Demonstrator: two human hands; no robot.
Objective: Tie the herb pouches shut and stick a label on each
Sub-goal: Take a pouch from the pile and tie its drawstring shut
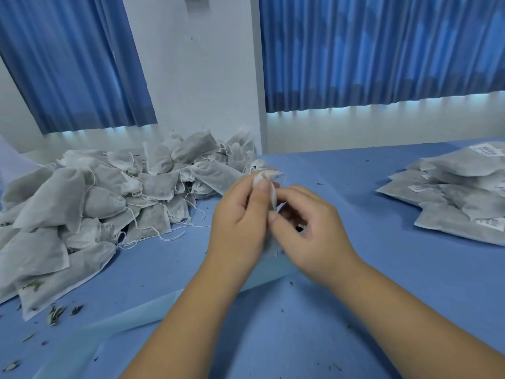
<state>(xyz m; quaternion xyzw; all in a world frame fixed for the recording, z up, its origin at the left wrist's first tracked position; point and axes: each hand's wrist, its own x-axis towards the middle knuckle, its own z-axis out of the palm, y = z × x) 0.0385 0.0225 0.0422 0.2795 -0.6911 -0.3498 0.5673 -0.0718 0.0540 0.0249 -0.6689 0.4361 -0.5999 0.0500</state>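
Both hands on one herb pouch (269,178), up over mid-bench!
Left hand (240,217) has its fingers pinching the gathered white neck, and the right hand (310,227) curls in to pinch just below. A heap of loose-stringed pouches (109,192) lies left on the blue bench (369,283), with labelled pouches (459,199) stacked right.

Print on labels (490,223) illegible
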